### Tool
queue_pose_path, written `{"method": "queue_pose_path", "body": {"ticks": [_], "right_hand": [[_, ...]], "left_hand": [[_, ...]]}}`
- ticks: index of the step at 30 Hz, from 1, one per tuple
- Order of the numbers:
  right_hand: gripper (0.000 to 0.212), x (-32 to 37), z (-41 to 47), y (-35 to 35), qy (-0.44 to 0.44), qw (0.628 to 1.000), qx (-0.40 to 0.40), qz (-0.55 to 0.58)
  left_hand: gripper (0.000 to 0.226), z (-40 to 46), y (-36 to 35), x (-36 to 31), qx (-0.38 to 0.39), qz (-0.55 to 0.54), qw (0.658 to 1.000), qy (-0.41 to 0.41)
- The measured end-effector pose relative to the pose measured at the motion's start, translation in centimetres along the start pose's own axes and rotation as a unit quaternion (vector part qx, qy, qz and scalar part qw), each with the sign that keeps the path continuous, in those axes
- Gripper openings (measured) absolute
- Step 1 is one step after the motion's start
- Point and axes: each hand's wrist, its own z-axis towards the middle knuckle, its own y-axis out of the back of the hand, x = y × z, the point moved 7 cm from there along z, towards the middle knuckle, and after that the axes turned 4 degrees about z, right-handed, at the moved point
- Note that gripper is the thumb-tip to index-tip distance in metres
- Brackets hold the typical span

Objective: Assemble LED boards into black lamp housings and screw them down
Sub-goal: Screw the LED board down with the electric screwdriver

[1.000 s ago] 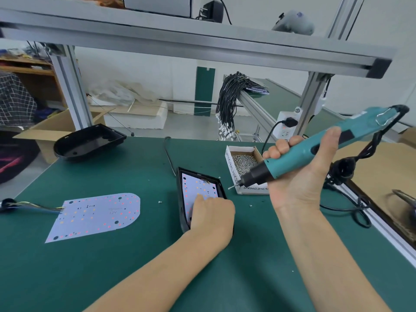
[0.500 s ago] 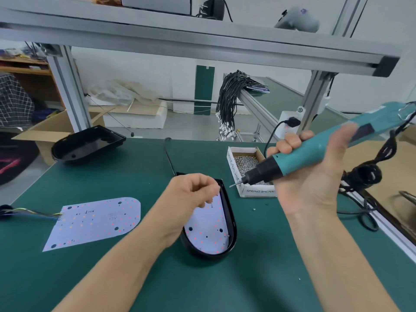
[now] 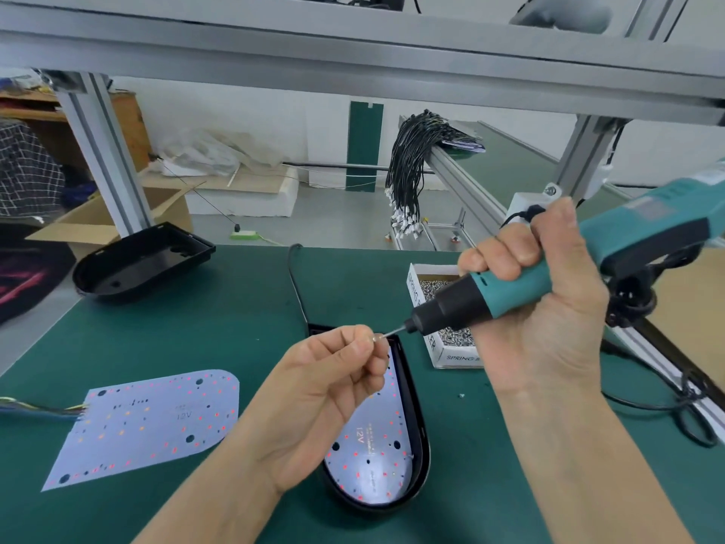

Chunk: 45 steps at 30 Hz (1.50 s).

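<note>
A black lamp housing lies on the green mat in front of me with a white LED board seated inside it. Above it my left hand pinches a small screw between thumb and fingertips. My right hand grips a teal electric screwdriver, its bit tip touching the screw. A second loose LED board with coloured wires lies on the mat to the left. An empty black housing sits at the table's far left edge.
A white cardboard box of screws stands just right of the housing. The screwdriver's black cable loops along the table's right edge. An aluminium frame post and overhead beam cross the view. A bundle of black wires hangs behind.
My left hand lifted off the board in the housing and rose, now pinching a screw. The screwdriver came down and left until its bit met the screw.
</note>
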Motion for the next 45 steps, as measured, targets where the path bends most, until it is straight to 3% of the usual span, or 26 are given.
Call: {"method": "queue_pose_path", "body": {"ticks": [22, 34, 45], "right_hand": [[0.027, -1.0, -0.2, 0.3, -0.013, 1.0, -0.011, -0.003], [0.027, -1.0, -0.5, 0.4, -0.011, 1.0, -0.012, -0.015], [0.027, -0.8, -0.6, 0.3, -0.011, 1.0, -0.011, -0.012]], "left_hand": [[0.008, -0.3, 0.3, 0.8, 0.016, -0.012, 1.0, -0.007], [0.017, -0.2, 1.7, 1.3, -0.067, -0.109, 0.992, 0.004], [0.018, -0.3, 1.3, 1.3, -0.06, -0.093, 0.994, 0.001]]}}
